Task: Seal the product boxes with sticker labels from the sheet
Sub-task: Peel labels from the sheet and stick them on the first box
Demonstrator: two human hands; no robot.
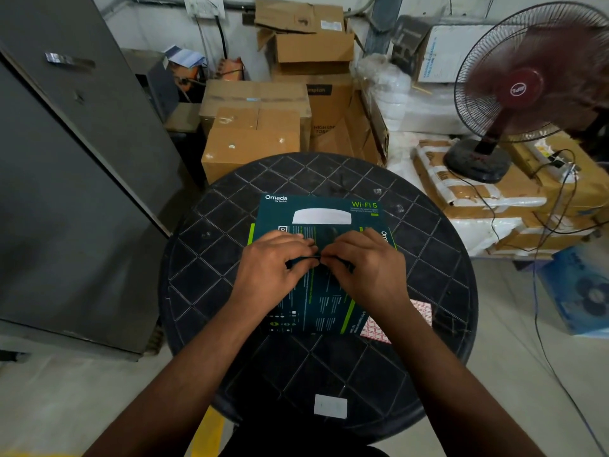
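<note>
Two dark teal Omada product boxes lie on the round black table point(230, 324). The rear box point(329, 211) shows "Wi-Fi 5" and a white disc. The nearer box point(318, 305) lies in front of it, its printed side up. My left hand point(273, 263) and my right hand point(365, 263) rest on the nearer box's far edge, fingertips pinched together on something thin and dark, too small to identify. A sheet of red-bordered sticker labels point(375, 329) lies on the table at the right, partly under my right forearm.
A white label point(330, 406) is stuck near the table's front edge. Cardboard cartons point(250, 140) are stacked behind the table. A grey metal cabinet point(66, 159) stands at the left. A maroon fan point(524, 90) spins at the right, with cables trailing down.
</note>
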